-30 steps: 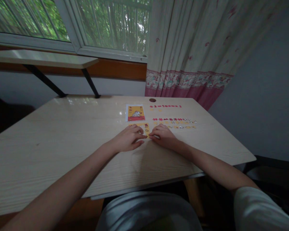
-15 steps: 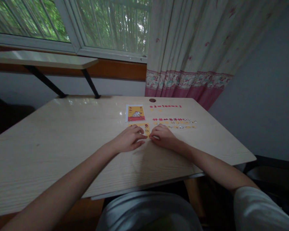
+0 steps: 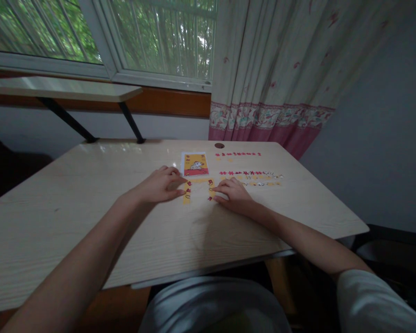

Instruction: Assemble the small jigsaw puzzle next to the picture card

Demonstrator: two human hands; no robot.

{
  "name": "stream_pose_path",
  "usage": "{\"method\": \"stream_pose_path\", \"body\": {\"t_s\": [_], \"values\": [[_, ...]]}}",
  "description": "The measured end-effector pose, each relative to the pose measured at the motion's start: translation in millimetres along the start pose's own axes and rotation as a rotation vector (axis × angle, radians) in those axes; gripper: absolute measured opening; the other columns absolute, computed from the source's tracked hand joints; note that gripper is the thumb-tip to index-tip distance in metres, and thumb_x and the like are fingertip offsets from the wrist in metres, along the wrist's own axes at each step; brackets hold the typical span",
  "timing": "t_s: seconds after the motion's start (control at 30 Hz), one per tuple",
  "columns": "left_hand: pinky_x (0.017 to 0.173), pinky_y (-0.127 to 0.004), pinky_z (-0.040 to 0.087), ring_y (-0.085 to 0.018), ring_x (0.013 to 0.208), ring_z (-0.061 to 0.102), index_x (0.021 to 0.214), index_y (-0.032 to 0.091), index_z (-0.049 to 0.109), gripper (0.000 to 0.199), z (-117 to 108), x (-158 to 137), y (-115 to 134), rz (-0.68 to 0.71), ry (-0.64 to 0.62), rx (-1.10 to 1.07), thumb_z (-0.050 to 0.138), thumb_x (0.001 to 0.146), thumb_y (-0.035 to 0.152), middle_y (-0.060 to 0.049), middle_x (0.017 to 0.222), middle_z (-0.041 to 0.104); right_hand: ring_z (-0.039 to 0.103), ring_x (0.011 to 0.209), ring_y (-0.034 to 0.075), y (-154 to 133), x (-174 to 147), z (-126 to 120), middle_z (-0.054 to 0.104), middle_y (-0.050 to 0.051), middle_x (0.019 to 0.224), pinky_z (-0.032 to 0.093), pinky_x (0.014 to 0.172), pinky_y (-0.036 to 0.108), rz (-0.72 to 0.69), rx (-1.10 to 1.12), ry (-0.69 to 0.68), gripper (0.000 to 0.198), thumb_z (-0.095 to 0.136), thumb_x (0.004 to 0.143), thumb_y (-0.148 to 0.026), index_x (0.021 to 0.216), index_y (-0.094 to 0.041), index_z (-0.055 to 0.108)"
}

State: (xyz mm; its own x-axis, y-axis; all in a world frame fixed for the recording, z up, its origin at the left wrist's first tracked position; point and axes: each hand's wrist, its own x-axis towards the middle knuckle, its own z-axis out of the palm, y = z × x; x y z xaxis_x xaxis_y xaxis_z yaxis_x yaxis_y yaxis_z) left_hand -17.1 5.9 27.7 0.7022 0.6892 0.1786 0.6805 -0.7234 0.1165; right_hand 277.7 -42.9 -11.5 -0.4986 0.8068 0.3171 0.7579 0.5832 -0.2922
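Observation:
Joined yellow jigsaw pieces form a three-sided frame on the table, with its near side open and bare wood inside. At the frame's left strip is my left hand, thumb and fingers apart, the tips touching the strip's outer edge. Against the right strip rests my right hand, its fingers stretched out and spread, tips on the pieces. Neither hand grips anything. Just beyond the frame lies a picture card showing a white animal on yellow and red.
Loose jigsaw pieces in red, yellow and white lie in rows to the right. A further row of red pieces is at the back, near a cable hole. A raised shelf stands at the back left of the table.
My left hand has moved left from across the frame to its left strip, uncovering the inside. My right hand stays by the right strip, its fingers now more spread.

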Motion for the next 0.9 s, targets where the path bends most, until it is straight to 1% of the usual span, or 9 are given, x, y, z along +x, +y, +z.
{"method": "stream_pose_path", "body": {"t_s": [0.1,0.23,0.47,0.57,0.7,0.8,0.9], "values": [[0.089,-0.044,0.041,-0.029,0.099,0.054,0.118,0.023,0.067,0.051,4.9,-1.4,-8.6,-0.004,-0.039,0.0,0.056,0.082,0.056,-0.013,0.11,0.061,0.051,0.102,0.022,0.6,1.1,1.4,0.065,0.008,0.109,0.037,0.092,0.039,0.027,0.006,-0.017,0.034,0.061,0.086,-0.041,0.114,-0.023,0.069],[0.089,-0.042,0.041,-0.028,0.1,0.054,0.12,0.022,0.066,0.052,8.7,0.5,-8.1,0.002,-0.061,0.04,0.055,0.082,0.057,-0.013,0.109,0.061,0.051,0.102,0.022,1.9,2.4,1.8,0.065,0.008,0.109,0.038,0.092,0.038,0.036,0.015,-0.032,0.034,0.061,0.086,-0.04,0.114,-0.022,0.069],[0.089,-0.041,0.042,-0.028,0.1,0.055,0.12,0.02,0.066,0.055,9.2,1.7,-6.9,0.0,-0.039,0.085,0.052,0.084,0.059,-0.013,0.109,0.061,0.051,0.101,0.022,2.5,3.9,0.6,0.065,0.008,0.108,0.038,0.093,0.038,0.035,0.018,-0.022,0.035,0.059,0.087,-0.04,0.115,-0.02,0.069],[0.089,-0.042,0.042,-0.028,0.1,0.054,0.12,0.021,0.065,0.052,10.4,1.3,-7.5,-0.004,-0.021,0.066,0.052,0.084,0.057,-0.013,0.11,0.06,0.051,0.1,0.021,2.3,4.2,0.2,0.065,0.007,0.107,0.037,0.093,0.038,0.036,0.019,-0.02,0.034,0.059,0.088,-0.039,0.114,-0.021,0.069],[0.09,-0.042,0.042,-0.03,0.1,0.055,0.12,0.018,0.065,0.053,11.1,1.3,-7.7,0.006,-0.023,0.043,0.054,0.084,0.054,-0.015,0.11,0.06,0.05,0.1,0.021,2.2,4.2,0.6,0.065,0.007,0.107,0.037,0.092,0.038,0.037,0.022,-0.015,0.034,0.059,0.087,-0.039,0.114,-0.021,0.069],[0.09,-0.043,0.042,-0.03,0.1,0.054,0.12,0.018,0.065,0.053,10.8,1.3,-7.7,0.004,-0.022,0.045,0.053,0.084,0.055,-0.015,0.11,0.06,0.05,0.1,0.022,3.0,4.2,1.4,0.065,0.007,0.108,0.038,0.093,0.038,0.033,0.025,-0.014,0.034,0.059,0.088,-0.039,0.114,-0.02,0.069],[0.09,-0.045,0.042,-0.03,0.101,0.054,0.119,0.019,0.065,0.053,10.4,1.2,-6.8,0.015,0.01,0.02,0.053,0.084,0.057,-0.015,0.111,0.059,0.05,0.101,0.022,3.8,4.3,1.9,0.064,0.008,0.109,0.037,0.093,0.038,0.031,0.027,-0.019,0.033,0.059,0.088,-0.039,0.114,-0.021,0.068]]}}
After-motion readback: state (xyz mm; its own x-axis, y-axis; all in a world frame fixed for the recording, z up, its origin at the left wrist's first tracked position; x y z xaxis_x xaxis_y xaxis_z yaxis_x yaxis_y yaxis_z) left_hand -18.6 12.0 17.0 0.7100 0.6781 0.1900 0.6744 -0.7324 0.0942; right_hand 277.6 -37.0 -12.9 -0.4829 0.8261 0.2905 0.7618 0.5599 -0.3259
